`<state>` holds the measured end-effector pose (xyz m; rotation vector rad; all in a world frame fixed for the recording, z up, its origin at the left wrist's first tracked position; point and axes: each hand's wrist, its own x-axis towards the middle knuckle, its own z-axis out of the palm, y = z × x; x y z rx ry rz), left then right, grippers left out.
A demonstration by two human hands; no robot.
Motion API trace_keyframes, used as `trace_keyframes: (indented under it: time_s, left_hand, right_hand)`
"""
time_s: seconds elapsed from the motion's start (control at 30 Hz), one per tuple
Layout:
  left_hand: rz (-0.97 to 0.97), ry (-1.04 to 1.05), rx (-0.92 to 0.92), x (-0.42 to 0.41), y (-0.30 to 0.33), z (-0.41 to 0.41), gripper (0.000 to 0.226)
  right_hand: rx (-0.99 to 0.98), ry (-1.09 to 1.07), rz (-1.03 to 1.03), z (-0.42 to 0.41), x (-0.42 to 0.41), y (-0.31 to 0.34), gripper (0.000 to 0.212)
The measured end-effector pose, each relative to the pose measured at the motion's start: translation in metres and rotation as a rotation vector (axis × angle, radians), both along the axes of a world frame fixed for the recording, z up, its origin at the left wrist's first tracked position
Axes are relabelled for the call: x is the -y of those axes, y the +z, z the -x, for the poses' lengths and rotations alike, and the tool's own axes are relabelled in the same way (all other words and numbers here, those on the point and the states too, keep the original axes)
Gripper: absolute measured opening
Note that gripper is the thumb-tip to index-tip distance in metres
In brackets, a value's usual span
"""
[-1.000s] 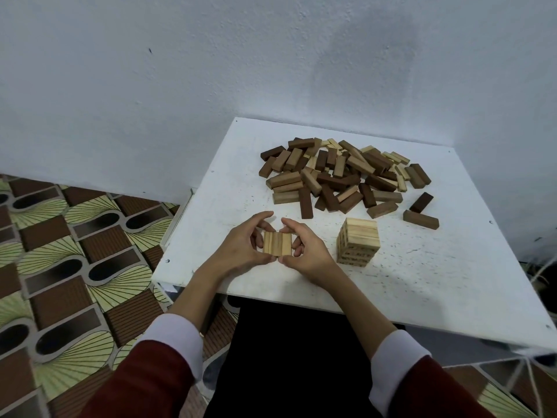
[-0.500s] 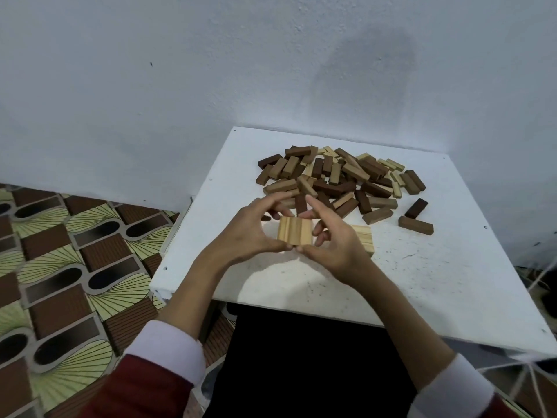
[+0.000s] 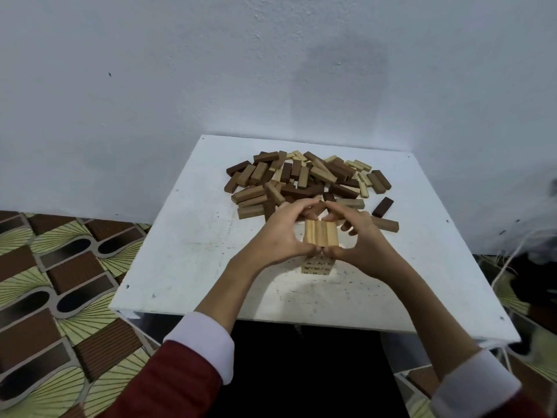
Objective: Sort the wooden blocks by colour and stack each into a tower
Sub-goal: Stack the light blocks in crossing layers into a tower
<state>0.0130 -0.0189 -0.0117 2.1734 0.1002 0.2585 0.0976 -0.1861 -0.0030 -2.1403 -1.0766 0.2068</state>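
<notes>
Three light wooden blocks lie side by side as one flat layer, pinched between both my hands. My left hand grips the layer's left side, and my right hand grips its right side. The layer sits directly over a short light-wood tower, whose lower courses show beneath my thumbs. Whether the layer touches the tower I cannot tell. Behind my hands lies a mixed pile of blocks in dark brown, mid brown and pale wood.
The white table stands against a pale wall. Two stray brown blocks lie right of the pile. A patterned floor lies to the left, and cables and dark clutter to the right.
Both hands lifted the three-block layer from the table's front left and carried it rightward over the light tower. The camera tilted so the table sits lower in view.
</notes>
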Motion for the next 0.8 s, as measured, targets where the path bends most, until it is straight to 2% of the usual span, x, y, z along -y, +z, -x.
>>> trace_keyframes:
  time_s: [0.23,0.57,0.8]
  left_hand:
    - [-0.015,-0.027,-0.039,0.005,-0.004,-0.004,0.09]
    - [-0.037,-0.04,-0.067,0.005,-0.01,-0.003,0.091]
    - [-0.047,-0.026,-0.072,0.006,-0.012,-0.004,0.091]
  right_hand:
    - [0.104,0.062,-0.001,-0.014,0.006,-0.016,0.087]
    - [-0.017,0.072,0.044,-0.012,0.009,-0.014,0.093]
    - [-0.02,0.083,0.029,-0.014,0.008,-0.016,0.088]
